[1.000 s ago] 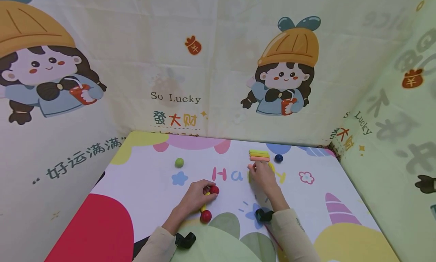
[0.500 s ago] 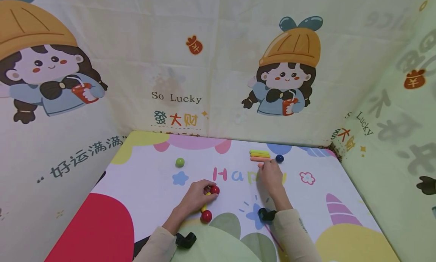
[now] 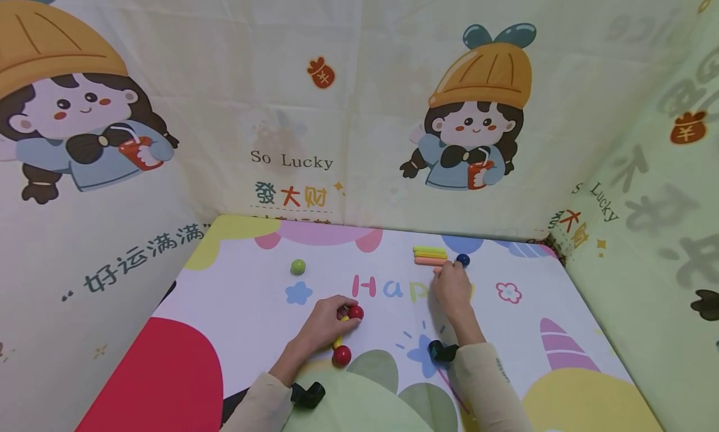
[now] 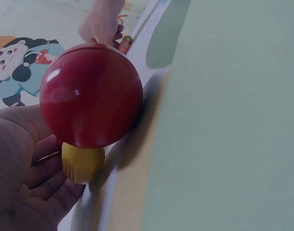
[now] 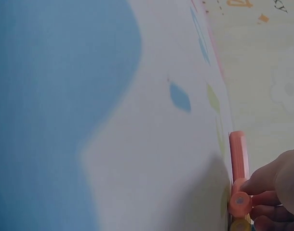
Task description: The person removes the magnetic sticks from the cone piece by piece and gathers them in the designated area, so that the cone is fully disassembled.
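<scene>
My left hand [image 3: 324, 321] grips a red ball [image 3: 356, 313] that sits at the far end of a yellow stick [image 3: 337, 342]. At the near end of that stick is a second red ball [image 3: 341, 356], large in the left wrist view. My right hand [image 3: 452, 289] pinches a pink stick [image 5: 239, 204], whose round end with a small grey centre faces the right wrist camera. Just beyond it lie another pink stick [image 3: 429, 261] and two yellowish sticks [image 3: 429, 250], side by side. A dark blue ball [image 3: 463, 260] rests close to the right fingertips.
A green ball [image 3: 298, 266] lies at the back left of the printed table mat [image 3: 253, 301]. Patterned cloth walls [image 3: 376, 107] enclose the table at the back and both sides. Each wrist wears a black camera [image 3: 308, 395].
The right hand has moved to the right with the pink stick, from left of the stick row to its right end beside the blue ball. My left hand stays in place.
</scene>
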Tool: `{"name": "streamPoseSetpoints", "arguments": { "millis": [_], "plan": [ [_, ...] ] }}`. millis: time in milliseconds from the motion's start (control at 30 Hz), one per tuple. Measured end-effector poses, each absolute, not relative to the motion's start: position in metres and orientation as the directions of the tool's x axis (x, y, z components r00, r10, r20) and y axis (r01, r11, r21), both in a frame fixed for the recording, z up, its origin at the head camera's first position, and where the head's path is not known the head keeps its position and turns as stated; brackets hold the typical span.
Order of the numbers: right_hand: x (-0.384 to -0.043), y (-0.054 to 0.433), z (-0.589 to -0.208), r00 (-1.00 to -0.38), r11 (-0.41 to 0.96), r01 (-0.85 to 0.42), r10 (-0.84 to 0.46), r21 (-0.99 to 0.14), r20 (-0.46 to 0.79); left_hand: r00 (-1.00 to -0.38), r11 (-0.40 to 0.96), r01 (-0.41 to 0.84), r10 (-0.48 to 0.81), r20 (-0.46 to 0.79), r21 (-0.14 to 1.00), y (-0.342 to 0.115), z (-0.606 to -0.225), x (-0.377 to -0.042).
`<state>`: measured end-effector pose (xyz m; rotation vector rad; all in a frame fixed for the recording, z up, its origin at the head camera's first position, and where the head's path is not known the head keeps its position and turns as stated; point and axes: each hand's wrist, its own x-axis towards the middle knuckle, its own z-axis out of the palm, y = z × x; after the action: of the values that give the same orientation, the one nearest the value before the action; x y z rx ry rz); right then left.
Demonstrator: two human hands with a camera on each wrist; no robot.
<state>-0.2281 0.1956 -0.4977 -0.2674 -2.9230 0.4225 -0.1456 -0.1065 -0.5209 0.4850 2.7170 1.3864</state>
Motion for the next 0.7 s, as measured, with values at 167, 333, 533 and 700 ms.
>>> {"name": "streamPoseSetpoints", "arguments": {
  "millis": [167,333,533,700],
  "plan": [
    [-0.228,0.194,-0.496,-0.965,0.941,0.15,0.207,-0.302,0.165,-0.948,0.548,0.251,0.307,0.087,0.798,-0.107,-0.52,-0.148],
    [-0.225,0.191,-0.492,-0.97,0.919,0.127,0.194,-0.372,0.149,-0.943,0.554,0.266,0.318,0.094,0.789,-0.109,-0.519,-0.148],
    [-0.215,0.179,-0.486,-0.979,0.893,0.066,0.144,-0.446,0.142,-0.941,0.559,0.271,0.325,0.093,0.783,-0.11,-0.516,-0.146],
    [-0.207,0.166,-0.487,-0.984,0.887,0.024,0.104,-0.462,0.148,-0.943,0.582,0.28,0.316,0.105,0.763,-0.112,-0.512,-0.143]
  ]
}}
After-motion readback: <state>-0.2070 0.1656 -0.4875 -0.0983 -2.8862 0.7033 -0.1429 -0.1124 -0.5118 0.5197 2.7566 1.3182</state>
